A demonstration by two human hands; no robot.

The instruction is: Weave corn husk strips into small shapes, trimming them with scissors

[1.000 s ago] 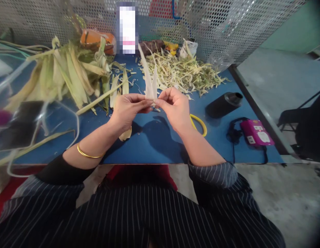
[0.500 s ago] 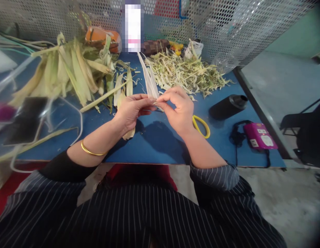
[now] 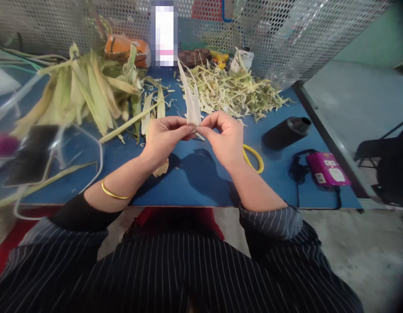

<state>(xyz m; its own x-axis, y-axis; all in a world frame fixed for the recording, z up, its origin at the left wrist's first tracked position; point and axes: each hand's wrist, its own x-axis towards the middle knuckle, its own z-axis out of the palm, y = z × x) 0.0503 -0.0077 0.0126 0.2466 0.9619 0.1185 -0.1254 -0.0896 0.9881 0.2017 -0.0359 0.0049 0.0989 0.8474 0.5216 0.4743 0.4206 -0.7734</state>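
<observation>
A pale corn husk [image 3: 193,106] stands up between my two hands, its narrow tips pointing away from me. My left hand [image 3: 164,139] pinches its lower end between thumb and fingers. Right beside it, my right hand [image 3: 226,137] pinches the same end, so the thumbs almost meet. Under and behind my left hand lie loose husk strips [image 3: 160,104] on the blue table [image 3: 201,191]. Close to my right wrist is a yellow loop handle [image 3: 255,158], partly hidden by that hand. What the fingertips cover of the husk's end cannot be seen.
Large husks [image 3: 90,91] are heaped at the left, shredded husk scraps [image 3: 234,89] at the back right. A black bottle [image 3: 284,134] lies near a magenta power box [image 3: 328,168]. A dark phone-like slab [image 3: 32,154] and white cable are at left. Perforated metal mesh [image 3: 269,26] stands behind.
The husk stands more upright and looks shorter and broader above my fingers. Both hands have stayed nearly in place, pinching the husk's end. The view has shifted slightly.
</observation>
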